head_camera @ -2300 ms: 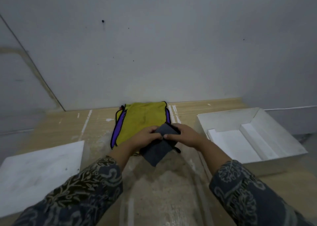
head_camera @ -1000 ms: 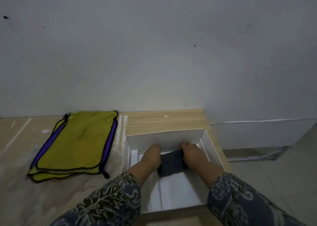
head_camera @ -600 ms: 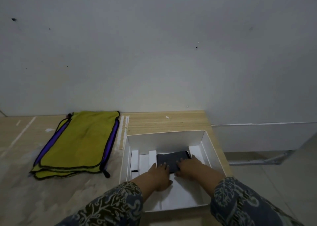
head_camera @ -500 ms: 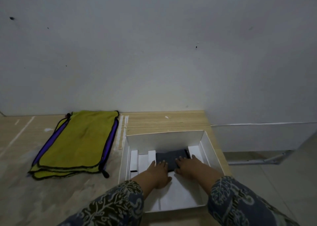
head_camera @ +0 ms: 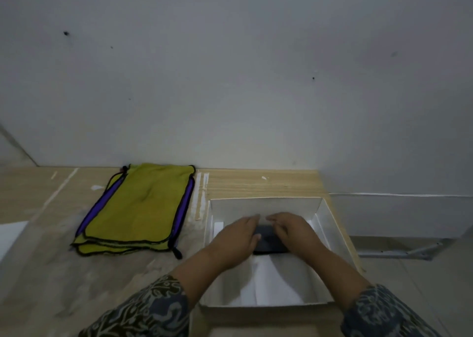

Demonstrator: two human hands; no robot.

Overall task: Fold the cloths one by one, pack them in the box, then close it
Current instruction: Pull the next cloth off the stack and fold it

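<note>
Your left hand (head_camera: 236, 237) and right hand (head_camera: 294, 230) lie flat, each grip apart, on the folded dark cloth (head_camera: 268, 243) at the far end of the white box (head_camera: 266, 205). Lift off carelessly and the folds may spring open; the yellow cloth (head_camera: 138, 208) waits on the surface (head_camera: 38, 272).

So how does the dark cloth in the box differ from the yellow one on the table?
The grey cloth is dark and small; the yellow cloth is bright, purple-edged and far larger. The grey cloth lies in the white box under the left hand and right hand; the yellow cloth lies on the table, untouched. Both are folded.
</note>
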